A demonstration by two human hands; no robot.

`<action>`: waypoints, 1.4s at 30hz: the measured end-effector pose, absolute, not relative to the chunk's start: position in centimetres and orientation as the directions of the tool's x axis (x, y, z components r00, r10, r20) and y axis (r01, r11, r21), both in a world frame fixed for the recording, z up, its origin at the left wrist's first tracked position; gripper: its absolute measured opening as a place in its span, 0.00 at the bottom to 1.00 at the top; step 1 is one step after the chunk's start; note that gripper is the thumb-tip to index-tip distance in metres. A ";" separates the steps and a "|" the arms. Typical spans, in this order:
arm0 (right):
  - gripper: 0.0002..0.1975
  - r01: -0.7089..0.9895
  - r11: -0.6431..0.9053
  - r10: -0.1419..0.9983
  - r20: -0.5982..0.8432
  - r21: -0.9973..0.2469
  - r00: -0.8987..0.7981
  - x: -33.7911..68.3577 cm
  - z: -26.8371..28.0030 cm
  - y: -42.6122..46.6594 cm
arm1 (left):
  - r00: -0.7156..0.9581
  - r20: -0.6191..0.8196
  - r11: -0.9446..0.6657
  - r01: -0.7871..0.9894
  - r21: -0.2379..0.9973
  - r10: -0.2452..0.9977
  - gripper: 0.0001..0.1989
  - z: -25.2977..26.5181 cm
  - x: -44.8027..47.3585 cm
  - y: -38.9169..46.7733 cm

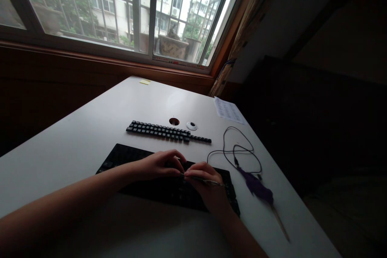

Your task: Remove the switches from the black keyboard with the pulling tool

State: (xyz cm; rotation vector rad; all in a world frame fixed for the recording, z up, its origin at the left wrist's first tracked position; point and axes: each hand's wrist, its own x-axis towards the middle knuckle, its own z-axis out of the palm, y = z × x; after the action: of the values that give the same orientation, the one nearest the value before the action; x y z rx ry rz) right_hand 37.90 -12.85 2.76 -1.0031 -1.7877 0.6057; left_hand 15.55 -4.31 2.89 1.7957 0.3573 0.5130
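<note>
A black keyboard lies on the white desk under both hands; much of it is dark and covered by them. My right hand is closed around a slim silvery tool, whose exact kind I cannot make out. My left hand rests over the keyboard's middle, fingers curled and thumb close to the tool's left end. Whatever the left fingertips pinch is too small to name. Behind the keyboard, black keycaps are set out in rows.
A looped black cable lies right of the keyboard, near a purple feathery duster with a thin stick handle. Farther back are a round cable hole, its ring cover, a printed sheet and a yellow note. A barred window rises beyond.
</note>
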 end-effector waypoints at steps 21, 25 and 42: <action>0.06 0.440 0.504 0.861 0.472 -0.743 -0.190 37.8 2.4 -13.3 | 0.852 0.153 -0.379 0.057 0.924 0.501 0.17 2.7 15.4 -4.6; 0.06 0.439 0.475 0.876 0.459 -0.762 -0.151 38.3 2.4 -13.3 | 0.839 0.196 -0.403 0.030 0.915 0.507 0.17 2.2 15.4 -4.5; 0.09 0.511 0.445 0.889 0.429 -0.735 -0.158 39.0 4.0 -13.7 | 0.820 0.233 -0.279 -0.093 0.956 0.523 0.15 2.0 15.8 -4.2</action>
State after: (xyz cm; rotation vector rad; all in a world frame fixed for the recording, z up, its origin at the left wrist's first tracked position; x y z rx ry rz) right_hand 39.00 -13.71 3.99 -1.1944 -1.8151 0.5389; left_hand 15.79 -4.22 2.05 1.7617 0.3325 0.6167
